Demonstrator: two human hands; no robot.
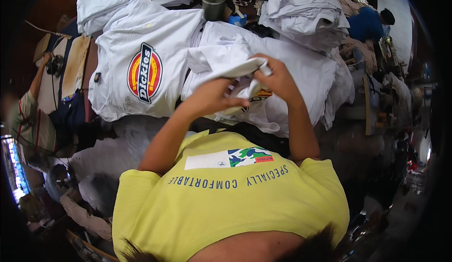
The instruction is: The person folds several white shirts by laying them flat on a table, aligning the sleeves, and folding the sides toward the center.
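Observation:
A white T-shirt (pixel 238 76) is bunched up between my hands over a pile of white shirts, part of a coloured print showing beneath its raised edge. My right hand (pixel 278 80) pinches that lifted edge, thumb and fingers closed on the cloth. At the shirt's left side is my left hand (pixel 212 98), its thumb stretched out and apart from the fingers. Folds of cloth partly cover the left fingertips. Just left of it lies another white T-shirt (pixel 115 69) spread flat, with a large red, yellow and dark blue print.
White shirts are stacked at the far left (pixel 94 8) and far right (pixel 306 15). Between these stacks stands a dark green lidded tumbler (pixel 214 3). On the left, another person's hand (pixel 46 58) is on a dark round object (pixel 55 65). A person in blue (pixel 366 24) is at far right.

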